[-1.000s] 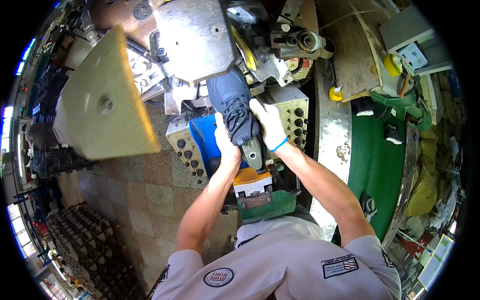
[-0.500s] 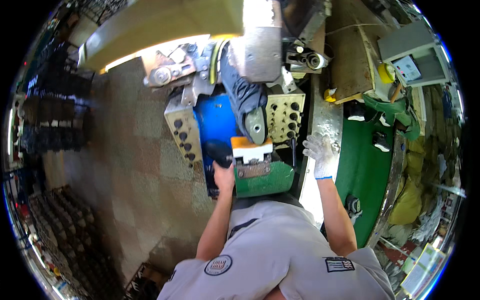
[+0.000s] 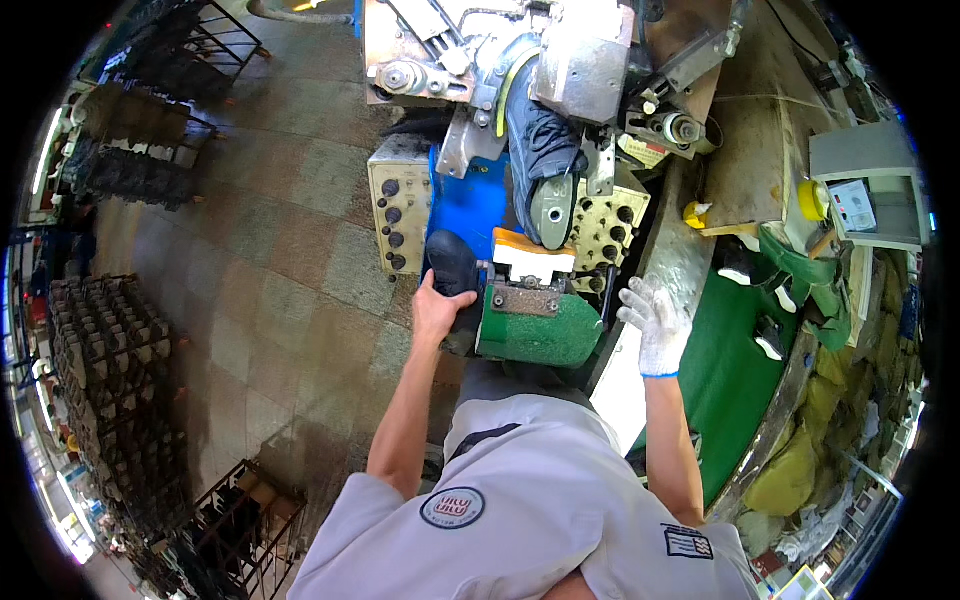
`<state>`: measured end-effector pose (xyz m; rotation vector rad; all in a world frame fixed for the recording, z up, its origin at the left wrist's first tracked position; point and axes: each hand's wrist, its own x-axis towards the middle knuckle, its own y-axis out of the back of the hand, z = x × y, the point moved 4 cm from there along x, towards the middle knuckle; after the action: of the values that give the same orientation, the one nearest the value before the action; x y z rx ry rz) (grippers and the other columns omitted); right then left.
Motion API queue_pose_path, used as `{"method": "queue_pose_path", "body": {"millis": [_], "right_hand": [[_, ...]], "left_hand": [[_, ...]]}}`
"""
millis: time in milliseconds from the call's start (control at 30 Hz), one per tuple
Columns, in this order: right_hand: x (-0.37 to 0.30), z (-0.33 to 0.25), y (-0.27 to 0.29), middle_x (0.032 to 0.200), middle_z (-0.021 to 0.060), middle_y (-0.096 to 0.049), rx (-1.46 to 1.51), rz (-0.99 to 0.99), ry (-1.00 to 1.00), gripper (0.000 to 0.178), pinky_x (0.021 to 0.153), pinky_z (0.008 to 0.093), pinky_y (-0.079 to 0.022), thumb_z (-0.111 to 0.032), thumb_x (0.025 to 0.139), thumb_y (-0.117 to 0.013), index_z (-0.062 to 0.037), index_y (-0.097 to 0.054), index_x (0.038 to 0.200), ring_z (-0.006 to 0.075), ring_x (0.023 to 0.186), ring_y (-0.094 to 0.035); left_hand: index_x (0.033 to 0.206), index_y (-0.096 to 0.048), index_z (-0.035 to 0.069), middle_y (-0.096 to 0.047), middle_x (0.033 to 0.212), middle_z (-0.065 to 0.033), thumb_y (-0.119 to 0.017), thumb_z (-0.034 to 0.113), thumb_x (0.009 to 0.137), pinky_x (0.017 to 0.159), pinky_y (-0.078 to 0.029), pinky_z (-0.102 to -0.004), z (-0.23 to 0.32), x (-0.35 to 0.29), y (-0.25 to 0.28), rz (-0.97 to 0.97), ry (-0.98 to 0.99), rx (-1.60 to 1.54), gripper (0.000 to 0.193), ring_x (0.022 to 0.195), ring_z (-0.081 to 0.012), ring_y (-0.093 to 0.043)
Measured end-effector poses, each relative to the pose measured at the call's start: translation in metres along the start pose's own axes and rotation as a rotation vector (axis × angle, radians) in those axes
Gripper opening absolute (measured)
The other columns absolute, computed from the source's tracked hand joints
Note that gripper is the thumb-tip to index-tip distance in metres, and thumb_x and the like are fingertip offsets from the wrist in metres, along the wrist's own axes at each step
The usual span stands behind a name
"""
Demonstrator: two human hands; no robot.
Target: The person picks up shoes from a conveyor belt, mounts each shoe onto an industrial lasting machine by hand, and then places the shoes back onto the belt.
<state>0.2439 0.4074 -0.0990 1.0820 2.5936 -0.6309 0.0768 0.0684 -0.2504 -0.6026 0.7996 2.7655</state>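
My left hand (image 3: 437, 308), bare, grips a black shoe (image 3: 452, 262) by its near end, fingers and thumb around its sides. The shoe stands out beside the blue panel of the machine. My right hand (image 3: 655, 325), in a white knit glove with a blue cuff, hangs open over a metal ledge and holds nothing. Between and beyond my hands, a dark laced shoe upper (image 3: 540, 150) on a grey-green last (image 3: 553, 208) sits clamped in the machine. Below the last is an orange and white pad (image 3: 535, 252), with a green curved guard (image 3: 540, 330) nearer me.
Control boxes with black knobs (image 3: 397, 215) flank the blue panel (image 3: 470, 200). At right runs a green belt (image 3: 740, 370) carrying several shoes, beside a wooden bench (image 3: 750, 170) with a grey box (image 3: 868, 185). Racks of lasts or shoes (image 3: 110, 365) stand on the left.
The view has shifted, and the large yellowish beam at the top is out of sight. My left hand and the black shoe, blurred before, show more clearly. My right hand stays open, fingers more raised.
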Motion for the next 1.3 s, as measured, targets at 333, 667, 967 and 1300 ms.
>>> {"method": "queue_pose_path", "body": {"millis": [333,667,967,1300], "right_hand": [[-0.072,-0.066,-0.144,0.128,0.0163,-0.062,-0.04,-0.455,0.205,0.072,0.097,0.0323,-0.049,-0.025,0.09,-0.072,0.0053,-0.038,0.146,0.0209,0.116,-0.061],[-0.006,-0.033,0.172,0.099,0.0086,-0.071,0.439,0.307,0.03,0.037,0.078,0.0334,-0.057,-0.027,0.089,-0.072,0.0005,-0.066,0.113,0.0182,0.081,-0.068],[-0.097,0.061,0.571,0.104,0.0171,-0.072,-0.533,0.895,-0.64,0.069,0.084,0.0432,-0.055,-0.054,0.074,-0.078,0.004,-0.071,0.11,0.0295,0.092,-0.071],[0.132,0.057,0.625,0.093,0.0195,-0.073,-0.557,0.97,-0.306,0.066,0.078,0.0413,-0.055,-0.047,0.078,-0.076,0.0088,-0.066,0.112,0.0306,0.083,-0.07]], "left_hand": [[0.141,-0.047,0.001,-0.07,0.105,-0.0256,-0.088,0.025,0.064,0.087,-0.052,-0.0434,0.308,-0.159,0.093,0.054,-0.496,0.497,0.09,0.097,-0.0389,-0.068],[0.133,-0.055,-0.004,-0.066,0.121,-0.0149,-0.074,0.018,0.089,0.09,-0.05,-0.0311,0.306,-0.09,0.011,0.261,-0.659,-0.196,0.053,0.105,-0.0196,-0.061],[0.122,-0.063,-0.006,-0.068,0.118,-0.0188,-0.083,0.03,0.078,0.095,-0.047,-0.0399,0.295,-0.014,-0.048,0.284,-0.586,0.168,0.06,0.099,-0.0295,-0.063],[0.124,-0.063,0.0,-0.069,0.109,-0.0127,-0.072,0.009,0.08,0.073,-0.054,-0.0322,0.217,0.034,0.047,-0.33,-0.254,0.201,0.046,0.085,-0.0244,-0.067]]}}
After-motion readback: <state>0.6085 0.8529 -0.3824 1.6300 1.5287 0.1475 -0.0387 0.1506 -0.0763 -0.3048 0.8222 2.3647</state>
